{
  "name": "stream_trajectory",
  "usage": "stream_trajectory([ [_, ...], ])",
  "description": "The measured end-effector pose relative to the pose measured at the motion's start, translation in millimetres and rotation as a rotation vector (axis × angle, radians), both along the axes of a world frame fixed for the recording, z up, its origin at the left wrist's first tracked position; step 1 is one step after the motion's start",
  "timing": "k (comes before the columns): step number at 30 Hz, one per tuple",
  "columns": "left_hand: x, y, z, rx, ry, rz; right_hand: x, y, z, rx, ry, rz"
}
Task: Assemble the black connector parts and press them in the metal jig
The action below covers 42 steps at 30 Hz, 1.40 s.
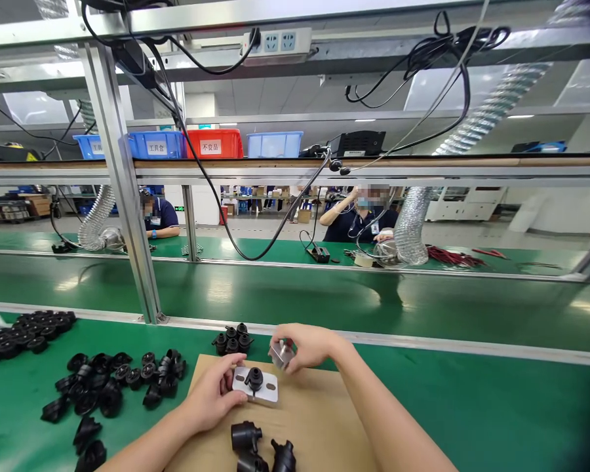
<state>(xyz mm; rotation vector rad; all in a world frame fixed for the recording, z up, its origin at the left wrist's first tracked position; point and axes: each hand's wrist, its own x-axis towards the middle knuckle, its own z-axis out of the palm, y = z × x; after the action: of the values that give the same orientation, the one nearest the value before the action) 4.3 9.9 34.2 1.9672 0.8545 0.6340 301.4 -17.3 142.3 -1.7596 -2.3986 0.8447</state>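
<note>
A silver metal plate (pixel 270 391) with slots lies on the brown cardboard (pixel 319 419), and a small black plastic part (pixel 254 378) sits upright on its middle. My left hand (pixel 215 393) is closed on the left end of this plate, thumb at the front and fingers behind. Just to the right and slightly above, my right hand (pixel 307 346) holds a shiny metal block (pixel 281 354) between thumb and fingers, apart from the plate.
Several small black parts (pixel 232 339) stand behind the cardboard. Larger black parts (pixel 246 436) lie at its front. Many black pieces (pixel 111 396) are spread over the green table (pixel 472 406) at left. A metal post (pixel 122 196) rises behind; two people sit across.
</note>
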Motion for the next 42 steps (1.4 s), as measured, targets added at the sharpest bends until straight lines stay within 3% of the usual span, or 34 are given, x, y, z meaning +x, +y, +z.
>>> stream_trajectory([
  [3, 0, 0, -1.8, -0.012, -0.028, -0.010, -16, -13, 14.7, 0.122, 0.146, 0.088],
  [6, 0, -1, 0.4, -0.005, -0.037, -0.019, -38, -23, 21.2, 0.205, 0.154, 0.176],
  [11, 0, -3, 5.4, 0.007, -0.025, -0.046, -59, -27, 14.4, 0.230, 0.038, 0.215],
  [18, -1, 1, -0.4, -0.008, -0.031, -0.033, -65, -26, 5.1, 0.216, -0.012, 0.189],
  [23, -1, 0, -0.1, -0.009, -0.079, -0.056, -69, -20, 2.8, 0.221, 0.024, 0.309],
  [25, -1, 1, -1.0, -0.016, -0.107, -0.071, -73, -18, 1.9, 0.222, -0.007, 0.275],
  [29, -2, 2, -4.6, -0.008, -0.119, -0.078, -78, -24, 3.2, 0.220, -0.139, 0.060],
  [34, -3, 3, -4.9, -0.030, -0.110, -0.068, -76, -34, 9.8, 0.252, -0.021, 0.287],
  [39, -4, 4, -5.8, -0.014, -0.123, -0.073, -80, -28, 6.7, 0.266, -0.125, 0.154],
  [42, -4, 4, -6.3, -0.016, -0.113, -0.069, -79, -26, 5.8, 0.265, -0.086, 0.206],
])
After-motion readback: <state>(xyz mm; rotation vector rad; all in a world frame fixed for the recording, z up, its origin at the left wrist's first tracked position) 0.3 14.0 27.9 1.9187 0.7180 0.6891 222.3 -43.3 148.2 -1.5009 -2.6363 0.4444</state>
